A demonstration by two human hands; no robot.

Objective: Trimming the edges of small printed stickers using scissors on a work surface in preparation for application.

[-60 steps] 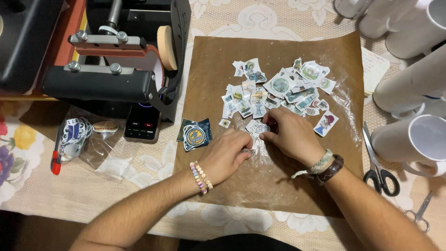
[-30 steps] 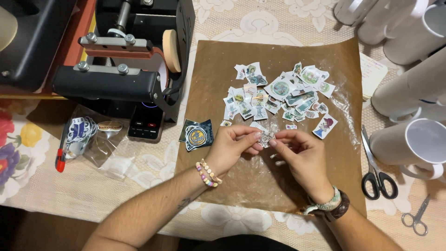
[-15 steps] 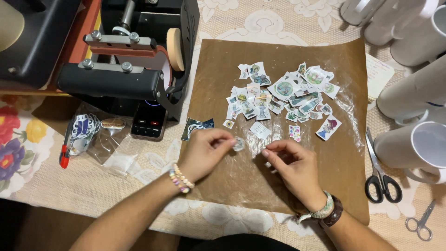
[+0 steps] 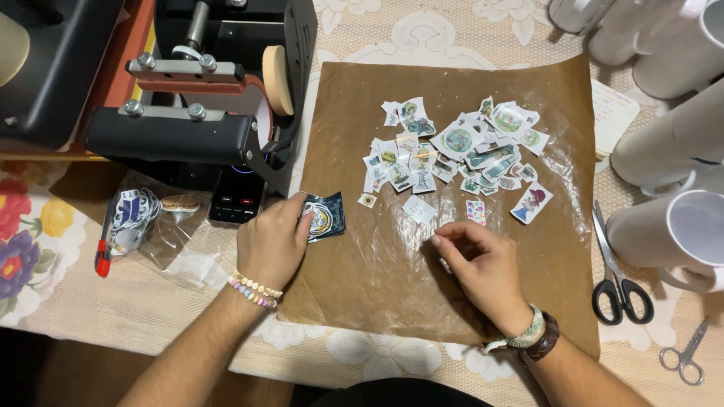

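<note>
Covering the worktop [image 4: 392,354] is a lace cloth, with a black heat press [image 4: 188,98] at the far left and white mugs [image 4: 679,151] at the right. A brown sheet of baking paper [image 4: 392,279] lies between them, carrying a heap of small cut-out stickers [image 4: 452,151]. The left hand [image 4: 273,243] pinches a dark round-motif sticker [image 4: 326,217] at the paper's left edge. The right hand [image 4: 483,267] rests curled on the paper; whether it grips anything I cannot tell. Black scissors [image 4: 615,279] lie just beside the paper's right edge.
</note>
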